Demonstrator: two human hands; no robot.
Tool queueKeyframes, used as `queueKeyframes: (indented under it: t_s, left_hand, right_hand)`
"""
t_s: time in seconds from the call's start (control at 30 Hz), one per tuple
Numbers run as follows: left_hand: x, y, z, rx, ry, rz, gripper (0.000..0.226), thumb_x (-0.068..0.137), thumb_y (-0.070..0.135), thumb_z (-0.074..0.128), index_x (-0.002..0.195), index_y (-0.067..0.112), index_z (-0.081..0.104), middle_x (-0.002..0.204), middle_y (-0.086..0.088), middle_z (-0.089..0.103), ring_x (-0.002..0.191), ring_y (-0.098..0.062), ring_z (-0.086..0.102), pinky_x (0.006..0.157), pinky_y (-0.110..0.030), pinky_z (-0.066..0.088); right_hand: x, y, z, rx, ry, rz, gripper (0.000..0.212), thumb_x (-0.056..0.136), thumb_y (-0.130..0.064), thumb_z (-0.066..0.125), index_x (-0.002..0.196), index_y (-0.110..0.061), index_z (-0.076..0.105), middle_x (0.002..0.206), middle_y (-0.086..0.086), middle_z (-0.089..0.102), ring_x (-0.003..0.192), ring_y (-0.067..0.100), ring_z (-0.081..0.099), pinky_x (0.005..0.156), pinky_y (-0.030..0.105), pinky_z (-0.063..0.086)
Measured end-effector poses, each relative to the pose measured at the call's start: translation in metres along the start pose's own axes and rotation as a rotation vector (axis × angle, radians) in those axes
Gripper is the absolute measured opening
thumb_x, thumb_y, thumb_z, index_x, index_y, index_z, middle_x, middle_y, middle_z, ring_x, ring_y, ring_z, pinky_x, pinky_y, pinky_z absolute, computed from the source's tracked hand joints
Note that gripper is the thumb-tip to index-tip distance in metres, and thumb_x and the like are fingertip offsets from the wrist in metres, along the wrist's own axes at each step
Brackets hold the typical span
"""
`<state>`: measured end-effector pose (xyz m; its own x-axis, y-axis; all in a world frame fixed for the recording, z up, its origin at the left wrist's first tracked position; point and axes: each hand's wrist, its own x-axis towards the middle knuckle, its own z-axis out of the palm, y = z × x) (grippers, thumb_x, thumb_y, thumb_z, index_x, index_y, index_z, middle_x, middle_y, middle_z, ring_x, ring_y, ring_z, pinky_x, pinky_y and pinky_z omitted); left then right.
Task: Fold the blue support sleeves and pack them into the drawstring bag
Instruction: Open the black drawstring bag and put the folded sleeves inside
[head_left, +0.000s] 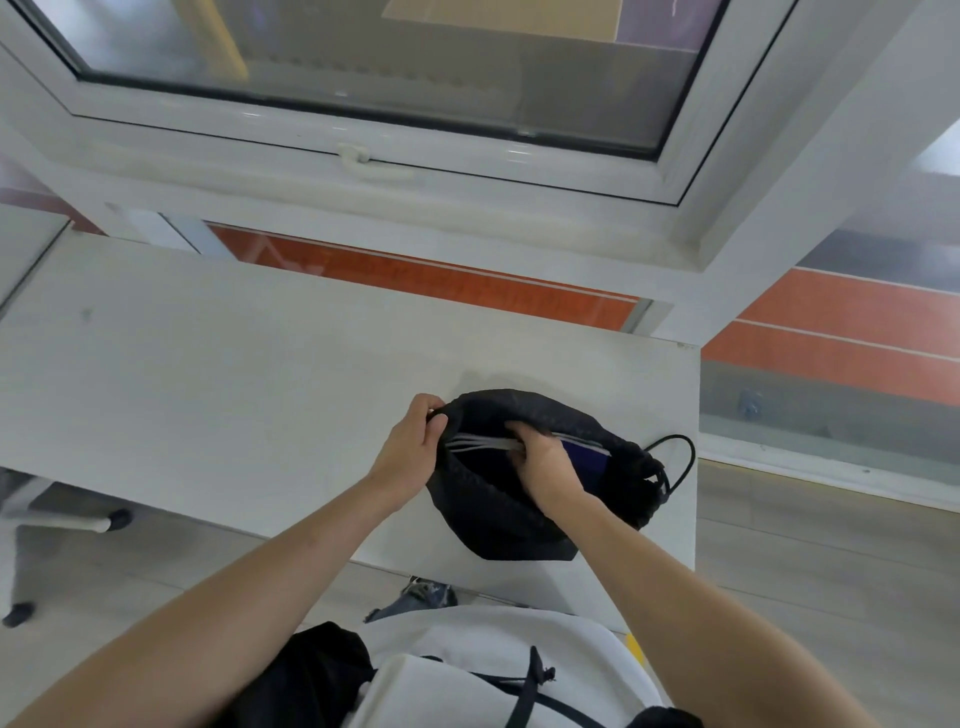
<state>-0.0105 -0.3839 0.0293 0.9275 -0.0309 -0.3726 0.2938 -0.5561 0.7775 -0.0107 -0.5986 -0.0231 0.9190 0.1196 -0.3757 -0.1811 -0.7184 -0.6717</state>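
1. White and bare, the desk (208, 374) stands under a window frame, with the black drawstring bag (498, 525) resting near its right front edge.
2. The bag's mouth is held open at the left rim by the left hand (408, 454), whose grip is pinched on the fabric there.
3. The right hand (545, 462) is reached into the opening and closed on the folded sleeves (584, 457); blue cloth and pale edge bands are seen just beside it, inside the bag.
4. The step in hand is judged to be the seating of the sleeves, late in the task.
5. The rim should be kept lifted and taut, so that the folds are not caught on it.
6. The sleeves are best pushed down flat toward the bottom, with the fold kept pressed until the cloth is settled.
7. The cord (683, 457), looped at the right, should be left slack until the hand is withdrawn.
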Motion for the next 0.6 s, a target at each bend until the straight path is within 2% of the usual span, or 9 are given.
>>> queueKeyframes:
  t_s: [0.13,0.2,0.27,0.33,0.4,0.47,0.53,0.6]
  left_hand:
    - [0.004,-0.001,-0.002,0.035,0.074,-0.013,0.011,0.109,0.032,0.034,0.105,0.035,0.043,0.089,0.004,0.063,0.077,-0.023,0.062,0.072,-0.048,0.053]
    - [0.006,0.005,-0.002,0.07,0.113,0.005,0.011,0.109,0.031,0.032,0.105,0.034,0.042,0.084,0.002,0.062,0.072,-0.022,0.059,0.066,-0.046,0.051]
    - [0.01,0.009,-0.002,0.108,0.121,0.013,0.012,0.11,0.031,0.031,0.107,0.034,0.042,0.085,0.002,0.062,0.075,-0.021,0.059,0.063,-0.041,0.047]
    - [0.014,0.011,-0.001,0.108,0.101,-0.002,0.012,0.109,0.033,0.03,0.109,0.035,0.042,0.09,0.003,0.063,0.079,-0.021,0.06,0.063,-0.04,0.049]
    - [0.018,0.012,-0.001,0.052,0.08,-0.054,0.01,0.108,0.036,0.032,0.111,0.035,0.042,0.095,0.003,0.063,0.08,-0.023,0.061,0.064,-0.043,0.053]
    - [0.022,0.014,-0.002,0.004,0.081,-0.125,0.015,0.108,0.038,0.036,0.116,0.029,0.044,0.1,0.003,0.062,0.082,-0.022,0.061,0.059,-0.038,0.052]
    - [0.024,0.014,-0.005,0.037,0.062,-0.187,0.025,0.107,0.041,0.039,0.118,0.02,0.048,0.104,0.0,0.062,0.083,-0.019,0.061,0.059,-0.033,0.049]
    - [0.026,0.009,-0.007,0.154,-0.006,-0.205,0.032,0.106,0.044,0.038,0.109,0.015,0.052,0.1,-0.005,0.064,0.084,-0.023,0.063,0.063,-0.035,0.05]
  right_hand:
    - [-0.019,0.004,-0.02,0.028,0.1,-0.103,0.032,0.103,-0.014,0.058,0.134,-0.017,0.064,0.128,0.006,0.066,0.116,0.022,0.062,0.106,0.031,0.048]
    - [-0.032,0.012,-0.034,0.054,0.217,-0.178,0.025,0.102,-0.011,0.059,0.124,-0.015,0.068,0.118,0.001,0.068,0.101,0.012,0.064,0.097,0.024,0.051]
    - [-0.043,0.024,-0.05,0.08,0.356,-0.177,0.02,0.102,-0.011,0.059,0.119,-0.015,0.069,0.112,-0.003,0.067,0.095,0.008,0.062,0.089,0.021,0.051]
    - [-0.052,0.04,-0.065,0.046,0.459,-0.105,0.018,0.102,-0.012,0.057,0.116,-0.015,0.067,0.112,-0.006,0.065,0.101,0.012,0.06,0.089,0.021,0.049]
    - [-0.056,0.057,-0.077,0.003,0.523,-0.019,0.02,0.101,-0.012,0.058,0.119,-0.015,0.066,0.116,-0.005,0.064,0.111,0.016,0.055,0.096,0.028,0.046]
    - [-0.058,0.072,-0.086,-0.022,0.476,0.091,0.03,0.1,-0.018,0.06,0.13,-0.016,0.06,0.124,-0.005,0.063,0.117,0.018,0.053,0.101,0.037,0.047]
    - [-0.056,0.087,-0.09,-0.051,0.336,0.232,0.042,0.099,-0.027,0.06,0.139,-0.018,0.053,0.127,-0.004,0.061,0.114,0.021,0.057,0.1,0.042,0.05]
    - [-0.052,0.098,-0.091,-0.108,0.22,0.356,0.035,0.099,-0.033,0.058,0.13,-0.016,0.056,0.114,-0.002,0.067,0.101,0.026,0.065,0.091,0.044,0.055]
